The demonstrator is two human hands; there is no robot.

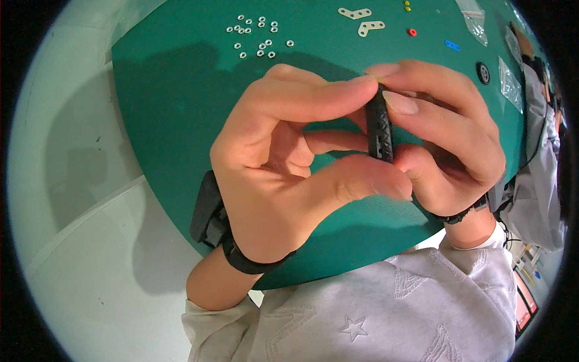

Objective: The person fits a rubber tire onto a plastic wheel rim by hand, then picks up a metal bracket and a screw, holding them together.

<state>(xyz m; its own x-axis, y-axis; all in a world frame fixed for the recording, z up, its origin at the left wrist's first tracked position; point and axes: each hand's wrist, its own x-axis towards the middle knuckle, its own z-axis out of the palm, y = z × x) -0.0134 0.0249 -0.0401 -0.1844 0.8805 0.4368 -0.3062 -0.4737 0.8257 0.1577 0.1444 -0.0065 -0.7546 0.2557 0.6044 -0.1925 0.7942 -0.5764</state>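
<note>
Between my two hands, above the table, is a small black toy tyre (379, 123), seen edge-on with its tread toward me. My left hand (283, 139) pinches it, thumb at the lower end and index finger at the upper end. From the other side the fingers and thumb of my right hand (449, 120) press on it. Its flat sides are mostly hidden, so I cannot tell whether a hub sits inside. Off to the right on the table lies a small black wheel (483, 72) with a grey hub.
Several silver nuts (262, 45) lie scattered on the green table (175, 114). Farther back are two pale angled strips with holes (363, 20), a red ring (412, 32), yellow bits (408, 6) and a blue strip (452, 45). Clear plastic bags (510, 84) lie along the right edge.
</note>
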